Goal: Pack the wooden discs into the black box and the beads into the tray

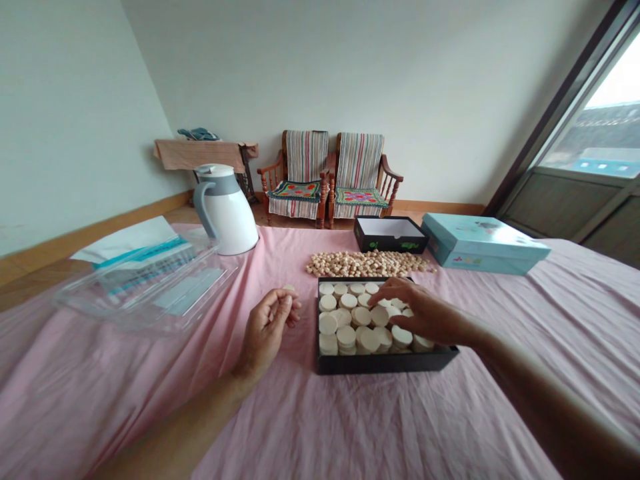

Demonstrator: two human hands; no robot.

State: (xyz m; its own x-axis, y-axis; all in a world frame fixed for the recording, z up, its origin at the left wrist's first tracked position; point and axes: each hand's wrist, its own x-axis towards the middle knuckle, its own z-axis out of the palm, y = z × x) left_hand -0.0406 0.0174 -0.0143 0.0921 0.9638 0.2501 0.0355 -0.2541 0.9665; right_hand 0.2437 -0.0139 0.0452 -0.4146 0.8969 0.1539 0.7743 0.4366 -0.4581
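The left hand point(265, 327) is pinching what looks like a small pale disc point(289, 287) between thumb and fingers, just left of the black box point(385, 365). The right hand point(420, 312) is curving half open over the stacked discs point(346, 335) inside it; I can't tell whether it's gripping one. Working by the rims, lightly, should be sparing the close-set neighbouring stacks a knock. Beyond the box, small tan pieces point(367, 264) are lying heaped on the pink cloth point(280, 413).
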